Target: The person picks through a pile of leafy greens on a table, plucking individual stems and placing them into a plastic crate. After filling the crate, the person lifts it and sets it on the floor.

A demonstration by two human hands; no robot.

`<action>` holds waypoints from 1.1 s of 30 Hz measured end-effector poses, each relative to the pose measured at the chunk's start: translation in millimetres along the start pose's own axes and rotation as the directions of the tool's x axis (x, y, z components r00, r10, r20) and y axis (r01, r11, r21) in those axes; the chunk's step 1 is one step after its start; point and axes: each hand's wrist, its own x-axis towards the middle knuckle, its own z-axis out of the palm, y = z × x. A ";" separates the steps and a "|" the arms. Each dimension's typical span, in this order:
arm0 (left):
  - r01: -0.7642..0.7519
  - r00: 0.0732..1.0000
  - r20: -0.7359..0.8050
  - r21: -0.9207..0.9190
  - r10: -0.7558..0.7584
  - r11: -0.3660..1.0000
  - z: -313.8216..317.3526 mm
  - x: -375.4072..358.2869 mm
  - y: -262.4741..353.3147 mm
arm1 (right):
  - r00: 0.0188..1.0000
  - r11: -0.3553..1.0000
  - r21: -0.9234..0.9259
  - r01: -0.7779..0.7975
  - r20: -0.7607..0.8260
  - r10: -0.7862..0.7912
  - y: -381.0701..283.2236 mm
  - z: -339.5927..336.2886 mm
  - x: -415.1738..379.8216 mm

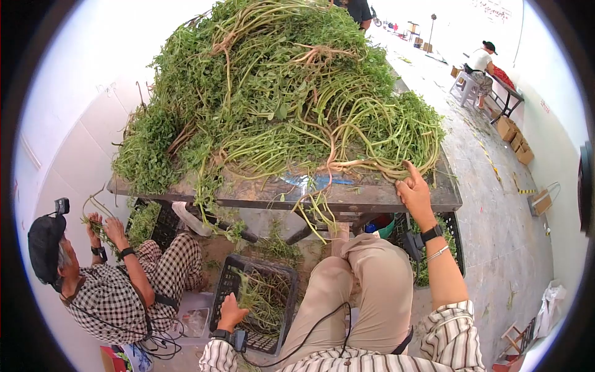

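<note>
My left hand (231,312) has its fingers closed around a small green sprig (245,294) over the black crate (255,304), which holds more stems. My right hand (414,193) is at the table's near edge, index finger extended by the pale stems (378,165); I can't tell whether the other fingers grip one. The big leafy heap (266,93) covers much of the table (372,197). To my left, a co-worker (118,285) holds a thin stem (93,201).
</note>
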 end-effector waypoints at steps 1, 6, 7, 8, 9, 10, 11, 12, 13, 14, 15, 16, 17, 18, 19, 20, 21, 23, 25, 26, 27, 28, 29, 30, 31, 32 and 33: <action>0.070 0.986 0.147 0.055 -0.077 0.996 -5.5 0.9 5.9 | 1.000 1.000 0.001 -0.009 0.002 0.009 0.4 -0.9 -0.3; -0.156 0.988 -0.055 -0.265 0.147 0.952 -35.6 30.9 49.3 | 1.000 1.000 0.010 0.016 0.008 -0.016 3.0 -2.3 1.1; -0.279 0.957 -0.166 -0.307 0.237 0.910 -58.4 37.9 78.8 | 1.000 1.000 0.009 0.020 0.013 -0.020 4.7 -2.4 1.5; -0.399 0.907 -0.279 -0.334 0.315 0.854 -84.7 44.0 113.3 | 0.999 1.000 0.007 0.025 0.020 -0.025 5.8 -2.5 2.2; -0.466 0.862 -0.353 -0.274 0.363 0.841 -106.2 47.9 144.4 | 1.000 1.000 0.002 0.022 0.017 -0.022 6.4 -2.7 2.6; -0.527 0.808 -0.423 -0.208 0.410 0.824 -123.8 52.5 171.2 | 1.000 1.000 0.005 0.024 0.015 -0.024 6.9 -2.6 2.5; -0.529 0.806 -0.425 -0.204 0.412 0.824 -135.8 58.8 191.8 | 0.999 1.000 -0.004 0.029 0.016 -0.029 7.2 -2.7 2.4; -0.615 0.737 -0.469 -0.166 0.487 0.771 -145.8 65.3 210.2 | 0.999 0.999 -0.013 0.035 0.016 -0.035 7.1 -3.0 2.5; -0.696 0.656 -0.510 -0.124 0.556 0.708 -154.7 73.4 227.0 | 0.999 0.999 -0.013 0.042 0.012 -0.042 6.3 -3.3 2.8; -0.702 0.649 -0.516 -0.123 0.559 0.702 -164.0 82.7 243.6 | 0.999 0.999 -0.005 0.039 0.023 -0.039 4.9 -3.7 2.5; -0.771 0.562 -0.479 -0.007 0.674 0.637 -172.1 91.2 259.4 | 0.999 0.999 0.001 0.035 0.033 -0.035 4.2 -4.8 1.4; -0.826 0.466 -0.427 0.105 0.775 0.554 -176.5 97.8 272.5 | 0.999 0.999 -0.005 0.041 0.026 -0.041 6.8 -5.3 1.7; -0.830 0.458 -0.433 0.105 0.776 0.548 -176.2 104.3 283.0 | 0.998 0.999 0.009 0.053 0.028 -0.054 11.5 -4.6 3.1; -0.812 0.459 -0.371 0.193 0.808 0.550 -173.9 111.8 292.1 | 0.997 0.998 0.023 0.066 0.031 -0.066 11.2 -3.7 2.9; -0.791 0.461 -0.308 0.282 0.832 0.543 -173.0 117.6 300.8 | 0.999 0.999 0.018 0.027 0.033 -0.027 7.0 -4.3 1.7; -0.793 0.452 -0.316 0.285 0.834 0.538 -172.6 121.5 308.6 | 0.999 0.999 0.014 0.037 0.027 -0.038 6.3 -4.5 2.0; -0.816 0.449 -0.293 0.250 0.844 0.521 -172.9 124.2 316.2 | 0.999 0.998 0.049 0.032 0.034 -0.034 6.7 -4.5 1.7; -0.835 0.430 -0.271 0.245 0.861 0.494 -174.9 128.9 330.7 | 0.999 0.997 0.079 0.005 0.044 -0.008 4.2 -4.9 0.7; -0.851 0.406 -0.348 0.193 0.845 0.488 -170.0 141.3 351.2 | 0.999 0.997 0.070 0.015 0.045 -0.019 6.5 -5.7 2.2; -0.869 0.382 -0.403 0.149 0.832 0.471 -167.0 147.8 360.0 | 0.999 0.997 0.078 0.013 0.037 -0.016 7.4 -4.4 2.1; -0.878 0.381 -0.431 0.111 0.818 0.466 -163.6 150.8 369.3 | 0.999 0.997 0.072 0.004 0.046 -0.008 3.9 -4.5 1.1; -0.874 0.385 -0.443 0.107 0.810 0.474 -158.8 152.3 378.9 | 0.998 0.998 0.063 0.012 0.056 -0.015 3.3 -4.3 0.3; -0.851 0.404 -0.483 0.113 0.777 0.513 -154.2 154.1 389.0 | 0.998 0.998 0.057 0.020 0.055 -0.023 2.8 -4.6 -0.2; -0.828 0.419 -0.521 0.118 0.744 0.549 -150.1 156.5 397.9 | 0.998 0.998 0.051 0.028 0.051 -0.031 2.3 -5.2 -0.8; -0.804 0.443 -0.544 0.111 0.712 0.585 -146.4 159.9 404.9 | 0.998 0.999 0.037 0.011 0.054 -0.013 3.8 -6.0 -0.1; -0.803 0.441 -0.555 0.107 0.705 0.586 -140.1 164.1 410.3 | 0.998 0.999 0.028 0.021 0.057 -0.022 3.2 -6.1 0.0; -0.776 0.485 -0.558 0.082 0.674 0.626 -135.8 164.4 415.5 | 0.998 0.999 0.046 0.004 0.061 -0.007 2.7 -5.6 -0.8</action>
